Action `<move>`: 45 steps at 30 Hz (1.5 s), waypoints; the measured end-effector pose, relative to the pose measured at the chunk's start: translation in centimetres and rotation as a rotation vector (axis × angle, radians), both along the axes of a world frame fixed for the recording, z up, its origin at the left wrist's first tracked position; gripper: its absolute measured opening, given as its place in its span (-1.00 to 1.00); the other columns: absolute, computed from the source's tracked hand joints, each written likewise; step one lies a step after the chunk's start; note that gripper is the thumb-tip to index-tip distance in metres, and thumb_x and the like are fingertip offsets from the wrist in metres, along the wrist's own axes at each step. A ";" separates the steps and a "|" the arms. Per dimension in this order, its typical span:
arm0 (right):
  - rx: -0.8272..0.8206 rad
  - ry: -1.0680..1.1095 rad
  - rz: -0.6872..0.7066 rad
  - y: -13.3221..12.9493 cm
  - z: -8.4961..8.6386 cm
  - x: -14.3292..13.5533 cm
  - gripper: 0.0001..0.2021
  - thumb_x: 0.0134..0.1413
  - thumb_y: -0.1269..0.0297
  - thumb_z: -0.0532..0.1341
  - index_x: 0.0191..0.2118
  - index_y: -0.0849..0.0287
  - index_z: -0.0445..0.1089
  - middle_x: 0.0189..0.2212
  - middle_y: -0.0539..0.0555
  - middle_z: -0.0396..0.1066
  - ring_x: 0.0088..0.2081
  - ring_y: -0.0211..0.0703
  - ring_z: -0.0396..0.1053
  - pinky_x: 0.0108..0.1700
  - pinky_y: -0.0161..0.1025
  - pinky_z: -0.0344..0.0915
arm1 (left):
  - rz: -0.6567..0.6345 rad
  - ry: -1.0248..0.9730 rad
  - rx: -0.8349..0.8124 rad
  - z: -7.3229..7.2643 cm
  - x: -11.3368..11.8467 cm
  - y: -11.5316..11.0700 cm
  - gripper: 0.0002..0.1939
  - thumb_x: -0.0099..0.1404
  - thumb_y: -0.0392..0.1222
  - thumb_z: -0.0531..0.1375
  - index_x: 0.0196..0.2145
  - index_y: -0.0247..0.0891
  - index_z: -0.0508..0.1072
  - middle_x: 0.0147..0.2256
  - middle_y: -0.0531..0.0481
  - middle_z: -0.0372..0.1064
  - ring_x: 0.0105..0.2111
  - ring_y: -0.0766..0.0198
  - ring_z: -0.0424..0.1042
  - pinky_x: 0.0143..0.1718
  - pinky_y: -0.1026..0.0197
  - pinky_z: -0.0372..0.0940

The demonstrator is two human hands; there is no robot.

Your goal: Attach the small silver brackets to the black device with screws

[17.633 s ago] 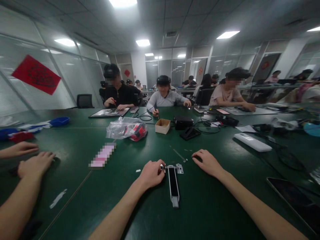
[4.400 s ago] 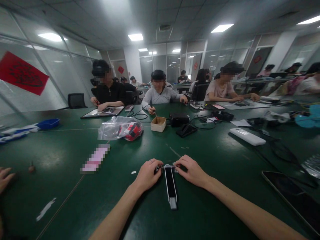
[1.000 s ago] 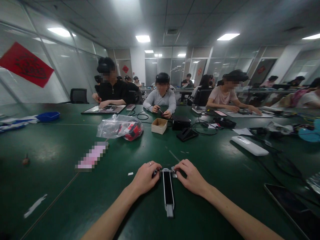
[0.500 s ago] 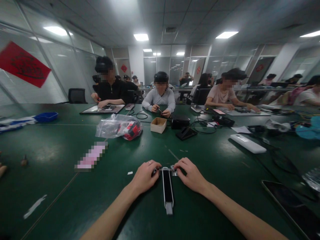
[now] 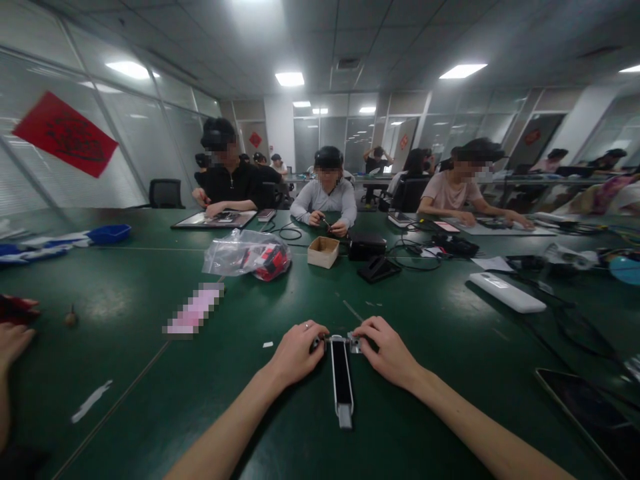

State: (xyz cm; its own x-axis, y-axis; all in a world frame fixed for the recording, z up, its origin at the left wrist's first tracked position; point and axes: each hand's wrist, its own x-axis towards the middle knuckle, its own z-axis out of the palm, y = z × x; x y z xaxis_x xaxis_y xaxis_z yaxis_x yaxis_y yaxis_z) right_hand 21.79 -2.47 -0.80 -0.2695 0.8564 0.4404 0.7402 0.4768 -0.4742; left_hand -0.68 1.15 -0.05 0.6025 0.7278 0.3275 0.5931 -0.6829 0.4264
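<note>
A long black and silver device (image 5: 343,373) lies on the green table, its narrow grey end toward me. Small metal parts stick out on both sides of its far end. My left hand (image 5: 300,350) is closed on the metal part at the left, which the fingers mostly cover. On the other side, my right hand (image 5: 387,350) has thumb and fingers closed round the silver metal bracket (image 5: 355,343).
Beyond my hands are a plastic bag (image 5: 250,255) with red pieces, a small box (image 5: 323,252) and a black stand (image 5: 379,268). A white device (image 5: 507,292) and cables lie right. Another person's hand (image 5: 15,343) is at far left. People sit opposite.
The whole view has shifted, so things appear slightly further right. Another person's hand with something red shows more at the left edge. My hands keep their hold.
</note>
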 end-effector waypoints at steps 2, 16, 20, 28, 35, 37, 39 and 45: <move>0.022 0.014 0.003 0.0 -0.1 0.0 -0.81 0.09 0.46 0.07 -0.26 0.16 0.41 -0.30 0.10 0.32 -0.24 -0.13 0.30 -0.21 -0.15 0.32 | -0.003 0.001 0.000 0.0 0.0 0.0 -0.78 0.22 -0.34 0.05 -0.19 -0.23 0.40 -0.25 -0.03 0.40 -0.26 0.24 0.37 -0.20 0.22 0.25; 0.011 -0.021 0.048 -0.1 -0.1 0.0 -0.86 0.11 0.40 0.09 -0.27 0.14 0.39 -0.28 0.10 0.33 -0.22 -0.12 0.29 -0.18 -0.13 0.31 | 0.004 0.024 -0.008 0.3 0.1 -0.2 -0.79 0.22 -0.35 0.07 -0.20 -0.24 0.40 -0.25 -0.02 0.40 -0.26 0.26 0.37 -0.21 0.24 0.25; -0.008 -0.028 0.046 -0.1 0.0 0.0 -0.89 0.09 0.34 0.14 -0.27 0.14 0.39 -0.28 0.10 0.34 -0.22 -0.11 0.28 -0.19 -0.12 0.31 | 0.005 0.024 0.001 0.2 0.0 -0.2 -0.79 0.23 -0.34 0.07 -0.19 -0.23 0.40 -0.26 -0.01 0.40 -0.27 0.26 0.37 -0.22 0.25 0.24; -0.046 -0.042 0.033 0.0 -0.1 0.1 -0.88 0.13 0.30 0.14 -0.24 0.13 0.40 -0.26 0.10 0.33 -0.21 -0.11 0.28 -0.19 -0.12 0.31 | 0.005 0.032 -0.006 0.2 0.0 -0.2 -0.78 0.23 -0.34 0.06 -0.18 -0.23 0.40 -0.25 -0.02 0.39 -0.26 0.26 0.37 -0.20 0.24 0.24; -0.047 -0.031 0.056 -0.1 -0.1 0.0 -0.86 0.16 0.28 0.11 -0.24 0.12 0.40 -0.25 0.10 0.34 -0.21 -0.10 0.28 -0.19 -0.09 0.31 | 0.007 0.024 -0.006 0.3 0.0 -0.3 -0.80 0.22 -0.34 0.07 -0.20 -0.23 0.40 -0.26 -0.01 0.39 -0.27 0.26 0.37 -0.22 0.24 0.24; -0.042 -0.032 0.052 -0.2 0.2 0.0 -0.86 0.17 0.29 0.10 -0.24 0.13 0.40 -0.26 0.11 0.35 -0.21 -0.10 0.28 -0.19 -0.10 0.30 | 0.002 0.014 -0.006 0.3 0.0 -0.3 -0.80 0.22 -0.35 0.07 -0.20 -0.23 0.40 -0.26 -0.01 0.39 -0.27 0.26 0.37 -0.21 0.24 0.24; -0.015 -0.037 0.028 0.0 0.5 0.3 -0.85 0.17 0.30 0.09 -0.23 0.14 0.39 -0.25 0.12 0.35 -0.20 -0.10 0.28 -0.16 -0.09 0.29 | 0.000 0.005 -0.010 0.2 0.0 -0.2 -0.79 0.22 -0.36 0.06 -0.21 -0.22 0.40 -0.26 -0.01 0.39 -0.26 0.26 0.37 -0.19 0.23 0.24; 0.053 -0.020 -0.194 1.5 0.4 3.7 -0.81 0.18 0.32 0.05 -0.18 0.17 0.36 -0.22 0.13 0.35 -0.13 -0.07 0.28 -0.06 -0.04 0.25 | -0.005 0.008 -0.025 0.0 -0.1 0.1 -0.78 0.24 -0.34 0.04 -0.18 -0.21 0.40 -0.24 -0.03 0.38 -0.26 0.24 0.37 -0.19 0.22 0.24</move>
State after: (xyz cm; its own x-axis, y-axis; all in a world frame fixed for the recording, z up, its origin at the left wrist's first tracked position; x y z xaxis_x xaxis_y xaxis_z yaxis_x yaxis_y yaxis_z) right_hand 25.53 -0.93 -0.38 -0.1112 0.8690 0.4822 0.8294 0.3485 -0.4367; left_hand -0.81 1.26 -0.03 0.6086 0.7328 0.3042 0.5936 -0.6749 0.4383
